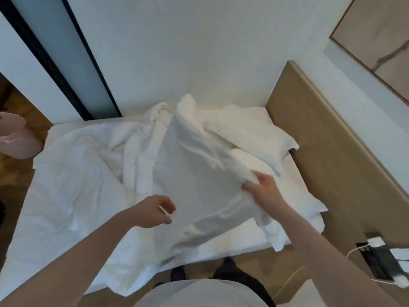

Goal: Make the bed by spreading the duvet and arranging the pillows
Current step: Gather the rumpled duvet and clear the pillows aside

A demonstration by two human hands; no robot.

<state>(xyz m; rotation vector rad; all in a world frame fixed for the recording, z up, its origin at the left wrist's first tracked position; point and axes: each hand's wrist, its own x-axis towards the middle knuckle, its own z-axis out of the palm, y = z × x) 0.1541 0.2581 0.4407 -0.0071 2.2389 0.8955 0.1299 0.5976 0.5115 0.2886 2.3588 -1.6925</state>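
Note:
A white duvet [73, 173] lies crumpled across the bed, bunched into a ridge near the middle. A raised fold of the duvet [199, 173] stands up in front of me. My right hand [263, 191] grips the right edge of that fold. My left hand [155, 210] hovers at its left edge, fingers curled, with no cloth clearly in them. A white pillow [250, 134] lies at the head end against the wooden headboard [332, 147], and a second pillow [296, 202] lies nearer to me, partly under the duvet.
A white wall runs along the far side of the bed. A pink bin [15, 138] stands on the wooden floor at the left. A socket with a white charger and cable [376, 247] sits on the headboard panel at the lower right. My legs stand at the near bed edge.

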